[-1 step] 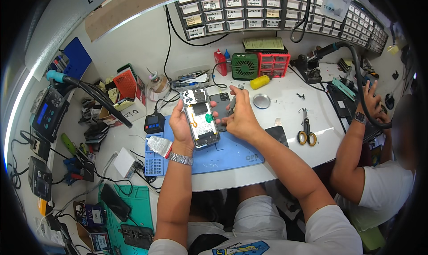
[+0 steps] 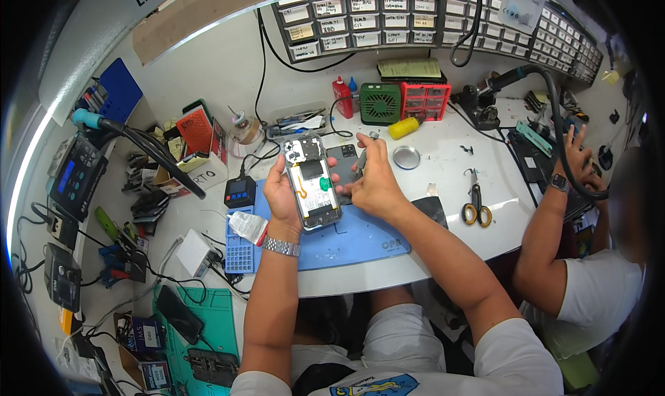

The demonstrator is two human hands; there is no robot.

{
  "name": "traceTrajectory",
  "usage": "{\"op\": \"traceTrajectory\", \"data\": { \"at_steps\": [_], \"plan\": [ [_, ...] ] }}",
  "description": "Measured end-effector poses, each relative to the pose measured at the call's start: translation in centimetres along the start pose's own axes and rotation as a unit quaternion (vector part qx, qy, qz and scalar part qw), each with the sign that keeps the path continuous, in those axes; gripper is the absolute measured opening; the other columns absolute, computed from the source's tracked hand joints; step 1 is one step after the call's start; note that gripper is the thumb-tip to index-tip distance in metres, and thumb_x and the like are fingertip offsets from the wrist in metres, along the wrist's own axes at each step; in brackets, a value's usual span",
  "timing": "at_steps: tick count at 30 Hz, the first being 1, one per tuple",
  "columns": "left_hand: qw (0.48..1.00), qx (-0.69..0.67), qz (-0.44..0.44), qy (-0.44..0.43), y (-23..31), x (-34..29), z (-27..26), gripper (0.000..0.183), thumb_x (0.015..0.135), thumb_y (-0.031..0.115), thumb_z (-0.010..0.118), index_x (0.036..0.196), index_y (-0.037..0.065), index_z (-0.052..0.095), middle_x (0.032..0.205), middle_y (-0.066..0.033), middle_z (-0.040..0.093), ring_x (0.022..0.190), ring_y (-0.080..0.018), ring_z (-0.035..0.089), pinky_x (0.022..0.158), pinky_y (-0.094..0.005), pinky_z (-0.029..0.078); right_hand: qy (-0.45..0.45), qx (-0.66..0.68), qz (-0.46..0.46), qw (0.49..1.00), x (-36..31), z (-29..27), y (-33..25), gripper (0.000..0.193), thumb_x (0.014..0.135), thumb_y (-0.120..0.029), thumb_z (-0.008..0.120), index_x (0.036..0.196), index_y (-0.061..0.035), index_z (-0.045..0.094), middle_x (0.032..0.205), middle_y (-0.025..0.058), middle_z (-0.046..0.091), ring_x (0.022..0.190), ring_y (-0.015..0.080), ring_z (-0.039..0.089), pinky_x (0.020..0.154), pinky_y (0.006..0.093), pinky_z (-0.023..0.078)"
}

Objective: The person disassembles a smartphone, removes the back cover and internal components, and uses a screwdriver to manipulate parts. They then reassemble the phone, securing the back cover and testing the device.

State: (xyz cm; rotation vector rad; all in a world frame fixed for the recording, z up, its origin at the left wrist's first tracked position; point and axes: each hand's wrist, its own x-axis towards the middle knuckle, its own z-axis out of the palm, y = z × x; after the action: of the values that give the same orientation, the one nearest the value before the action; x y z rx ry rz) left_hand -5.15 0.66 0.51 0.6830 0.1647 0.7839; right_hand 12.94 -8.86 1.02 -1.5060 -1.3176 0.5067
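My left hand (image 2: 278, 196) is wrapped round a smartphone (image 2: 312, 178) with its back off, so the white battery, dark boards and a green patch show. The phone is tilted above the blue work mat (image 2: 360, 249). Close to its right side, my right hand (image 2: 377, 185) has its fingers closed round a slim grey tool (image 2: 361, 162), whose kind I cannot make out; the fingers partly cover it. Behind the hands lies a grey phone back panel (image 2: 339, 155), partly hidden by them.
Scissors (image 2: 475, 200) and a round metal dish (image 2: 406, 157) lie to the right. A green fan (image 2: 380, 103), red drawer box (image 2: 424, 101) and yellow bottle (image 2: 404, 127) stand behind. A white tube (image 2: 247, 225) sits by my left wrist. A co-worker's hand (image 2: 573, 153) works at far right.
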Motion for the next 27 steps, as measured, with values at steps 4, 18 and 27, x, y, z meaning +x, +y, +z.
{"op": "traceTrajectory", "data": {
  "at_steps": [4,18,27],
  "plan": [
    [1.000,-0.004,-0.010,-0.016,0.1,0.0,0.7,0.073,0.112,0.054,0.029,0.149,-0.004,0.054,0.130,-0.0288,0.070,0.099,-0.0394,0.075,0.086,-0.0558,0.065,-0.005,0.012,-0.017,1.000,0.3,-0.1,0.6,0.081,0.083,0.018,0.071,0.156,0.0037,0.039,0.138,0.0205,0.041,0.109,0.0327,0.064,0.088,0.0419,0.063],
    [0.997,-0.016,-0.049,-0.062,0.4,0.1,1.8,0.085,0.108,0.062,0.036,0.155,-0.008,0.047,0.127,-0.0265,0.070,0.097,-0.0401,0.071,0.084,-0.0552,0.062,0.111,-0.019,-0.036,0.993,1.7,-1.9,0.8,0.074,0.094,0.013,0.064,0.160,-0.0040,0.036,0.126,0.0216,0.059,0.118,0.0360,0.066,0.091,0.0383,0.060],
    [0.991,0.001,-0.109,-0.075,-0.8,0.3,1.0,0.080,0.111,0.058,0.031,0.154,-0.008,0.049,0.125,-0.0294,0.069,0.099,-0.0428,0.075,0.085,-0.0599,0.065,0.197,0.259,-0.237,0.915,1.6,-1.7,-0.2,0.068,0.109,0.002,0.060,0.165,-0.0027,0.021,0.118,0.0148,0.062,0.100,0.0193,0.075,0.088,0.0317,0.065]
  ]
}}
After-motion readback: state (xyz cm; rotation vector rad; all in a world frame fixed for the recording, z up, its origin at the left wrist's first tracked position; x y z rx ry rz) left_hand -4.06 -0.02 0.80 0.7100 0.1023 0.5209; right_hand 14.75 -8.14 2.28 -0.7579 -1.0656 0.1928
